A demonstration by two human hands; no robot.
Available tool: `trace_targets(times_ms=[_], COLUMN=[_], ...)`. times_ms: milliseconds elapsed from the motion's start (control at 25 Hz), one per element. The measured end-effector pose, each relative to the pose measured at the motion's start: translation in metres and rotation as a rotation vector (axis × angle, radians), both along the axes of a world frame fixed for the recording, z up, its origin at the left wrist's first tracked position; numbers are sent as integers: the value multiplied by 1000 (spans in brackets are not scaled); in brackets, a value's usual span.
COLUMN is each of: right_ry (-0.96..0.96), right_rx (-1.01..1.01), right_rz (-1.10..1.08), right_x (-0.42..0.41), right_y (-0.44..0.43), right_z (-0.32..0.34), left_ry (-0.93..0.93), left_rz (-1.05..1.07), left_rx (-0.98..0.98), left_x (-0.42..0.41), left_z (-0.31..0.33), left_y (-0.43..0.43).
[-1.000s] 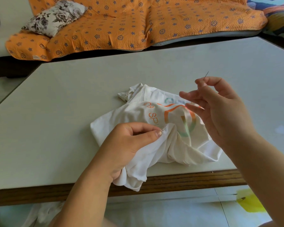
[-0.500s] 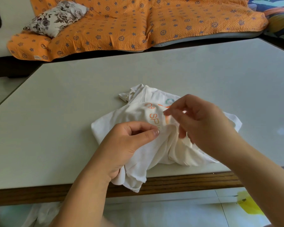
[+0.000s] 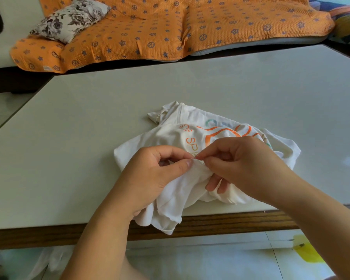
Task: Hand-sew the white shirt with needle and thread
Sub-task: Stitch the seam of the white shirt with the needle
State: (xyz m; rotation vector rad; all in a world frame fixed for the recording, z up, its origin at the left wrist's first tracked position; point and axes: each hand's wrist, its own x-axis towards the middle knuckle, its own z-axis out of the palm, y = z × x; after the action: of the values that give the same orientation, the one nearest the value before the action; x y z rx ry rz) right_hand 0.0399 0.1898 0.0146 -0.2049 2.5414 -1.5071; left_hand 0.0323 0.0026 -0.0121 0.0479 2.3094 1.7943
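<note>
Hands meet at the centre of the frame over a crumpled white shirt (image 3: 182,134), which lies on a pale grey worktop (image 3: 89,128) close to its near, wood-trimmed edge. One corner of the cloth hangs over that edge at lower centre. Orange lettering and curved orange and green lines are printed on the shirt's upper side. The left hand (image 3: 156,174) pinches a raised fold of the fabric between thumb and forefinger, its other fingers curled into the cloth beneath. The right hand (image 3: 245,164) comes in from the lower right, thumb and forefinger pressed together at that same fold, tip to tip with the left hand's fingers. Between them sits a fine pale sliver that reads as the needle (image 3: 196,158), though it is almost too small to make out; no thread can be seen. The right hand's remaining fingers (image 3: 211,183) curl downward and touch the fabric. Across the top of the frame, behind the worktop, an orange blanket (image 3: 170,27) patterned with blue stars covers a sofa, with a floral cushion (image 3: 69,19) at upper left. Pale floor tiles (image 3: 210,265) show along the bottom.
</note>
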Motion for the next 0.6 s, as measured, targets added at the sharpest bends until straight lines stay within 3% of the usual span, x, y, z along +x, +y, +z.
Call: trace_targets(times_ms=[600], right_ry=[-100], right_rx=[50], right_rz=[21], right_x=[0], right_y=[0], right_z=[4], left_ry=[26], left_rz=[50], left_rx=[-3], left_x=[0], left_z=[1], left_y=[1])
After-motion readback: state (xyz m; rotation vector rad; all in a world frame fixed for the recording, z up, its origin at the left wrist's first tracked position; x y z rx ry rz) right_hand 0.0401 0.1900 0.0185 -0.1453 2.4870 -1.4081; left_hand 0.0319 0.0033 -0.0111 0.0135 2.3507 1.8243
